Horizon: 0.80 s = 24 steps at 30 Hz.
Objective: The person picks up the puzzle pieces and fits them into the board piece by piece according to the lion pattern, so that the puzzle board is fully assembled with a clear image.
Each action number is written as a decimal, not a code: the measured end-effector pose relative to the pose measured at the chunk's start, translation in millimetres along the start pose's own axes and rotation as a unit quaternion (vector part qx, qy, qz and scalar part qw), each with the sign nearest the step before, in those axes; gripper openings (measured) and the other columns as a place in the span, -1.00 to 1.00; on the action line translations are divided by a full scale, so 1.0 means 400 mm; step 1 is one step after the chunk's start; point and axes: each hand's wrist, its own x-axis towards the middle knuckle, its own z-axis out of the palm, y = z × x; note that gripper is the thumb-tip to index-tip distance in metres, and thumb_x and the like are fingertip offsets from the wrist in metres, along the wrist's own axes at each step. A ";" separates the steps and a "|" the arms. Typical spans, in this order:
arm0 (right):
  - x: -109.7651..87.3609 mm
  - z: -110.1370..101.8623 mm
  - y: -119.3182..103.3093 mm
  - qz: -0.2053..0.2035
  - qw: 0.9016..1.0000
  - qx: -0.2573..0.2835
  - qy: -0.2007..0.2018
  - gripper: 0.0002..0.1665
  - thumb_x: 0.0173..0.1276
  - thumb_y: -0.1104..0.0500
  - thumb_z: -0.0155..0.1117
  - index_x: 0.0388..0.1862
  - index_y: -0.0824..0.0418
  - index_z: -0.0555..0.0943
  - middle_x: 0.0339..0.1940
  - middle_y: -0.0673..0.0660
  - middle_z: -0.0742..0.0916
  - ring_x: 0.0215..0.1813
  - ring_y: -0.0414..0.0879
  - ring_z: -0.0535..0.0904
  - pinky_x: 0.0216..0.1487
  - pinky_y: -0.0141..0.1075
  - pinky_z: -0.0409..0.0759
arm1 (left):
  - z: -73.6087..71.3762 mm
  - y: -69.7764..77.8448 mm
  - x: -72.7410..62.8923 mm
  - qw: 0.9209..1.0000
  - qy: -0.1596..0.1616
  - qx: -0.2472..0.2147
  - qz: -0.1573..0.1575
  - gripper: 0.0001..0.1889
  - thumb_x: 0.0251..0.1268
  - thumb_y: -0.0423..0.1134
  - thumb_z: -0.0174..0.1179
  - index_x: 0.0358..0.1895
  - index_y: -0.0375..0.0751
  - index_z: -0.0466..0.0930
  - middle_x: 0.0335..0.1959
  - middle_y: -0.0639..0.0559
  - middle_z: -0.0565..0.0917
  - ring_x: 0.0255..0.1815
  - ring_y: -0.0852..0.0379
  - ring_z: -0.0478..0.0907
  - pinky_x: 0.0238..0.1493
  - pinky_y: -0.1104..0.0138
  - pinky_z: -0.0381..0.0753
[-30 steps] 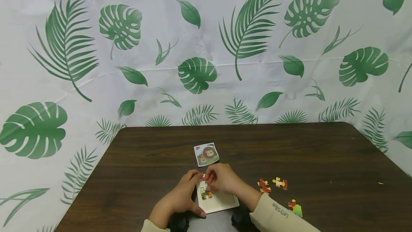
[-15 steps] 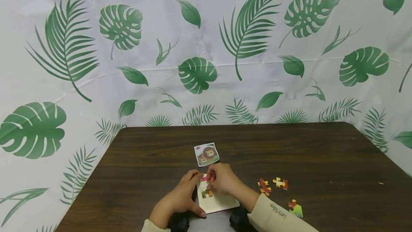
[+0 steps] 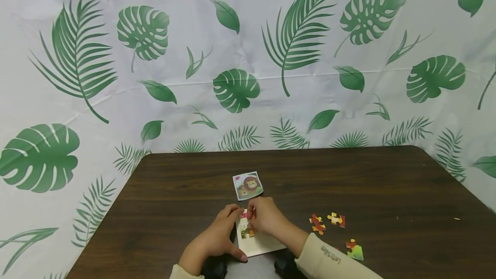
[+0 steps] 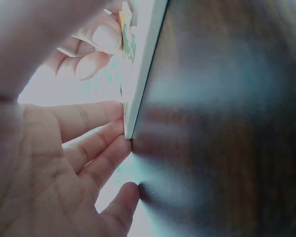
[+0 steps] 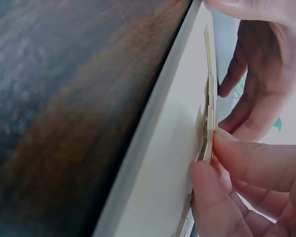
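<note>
A pale puzzle board (image 3: pixel 263 248) lies near the table's front edge, with several joined puzzle pieces (image 3: pixel 244 228) along its left side. My left hand (image 3: pixel 217 236) holds the board at its left side, thumb at the near edge and fingertips at the far corner. In the left wrist view, those fingers (image 4: pixel 96 148) touch the board's edge (image 4: pixel 140 74). My right hand (image 3: pixel 264 216) is over the board and pinches a puzzle piece (image 5: pixel 207 148) between thumb and fingertips; the piece sits slightly tilted among the others. Its printed face is mostly hidden.
A lion picture card (image 3: pixel 248 185) lies just beyond the board. To the right are loose puzzle pieces: a red one (image 3: pixel 317 224), a yellow-red one (image 3: pixel 336 219) and a green-red one (image 3: pixel 354 251). A leaf-print cloth (image 3: pixel 240 55) hangs behind the dark table (image 3: pixel 186 184).
My right hand has shifted very slightly, its wrist and sleeve moving a little to the left. My left hand and the board stay in place.
</note>
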 end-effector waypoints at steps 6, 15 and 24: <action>0.000 0.004 -0.001 -0.007 1.000 -0.028 0.007 -0.66 -0.19 0.42 0.46 -0.71 0.16 0.45 -0.77 -0.07 0.46 -0.67 -0.23 0.33 -0.69 -0.42 0.28 | 0.001 0.000 0.000 1.000 0.002 0.003 0.000 0.09 -0.42 0.03 0.56 0.29 -0.37 0.22 0.23 -0.10 0.19 0.25 -0.14 0.11 0.16 -0.04 0.23; 0.000 0.007 -0.006 -0.017 0.999 -0.040 0.011 -0.64 -0.19 0.42 0.48 -0.72 0.15 0.44 -0.75 -0.07 0.45 -0.65 -0.22 0.34 -0.67 -0.41 0.31 | -0.001 0.002 -0.002 1.000 0.003 0.001 0.002 0.09 -0.42 0.02 0.56 0.30 -0.38 0.20 0.23 -0.11 0.19 0.25 -0.15 0.10 0.16 -0.05 0.22; 0.005 0.020 -0.015 -0.031 0.998 -0.051 0.018 -0.67 -0.17 0.45 0.38 -0.75 0.13 0.44 -0.77 -0.11 0.43 -0.67 -0.26 0.33 -0.70 -0.45 0.28 | 0.001 -0.001 -0.001 1.000 0.003 -0.002 0.006 0.11 -0.42 0.02 0.56 0.32 -0.37 0.18 0.23 -0.08 0.18 0.25 -0.14 0.10 0.16 -0.05 0.21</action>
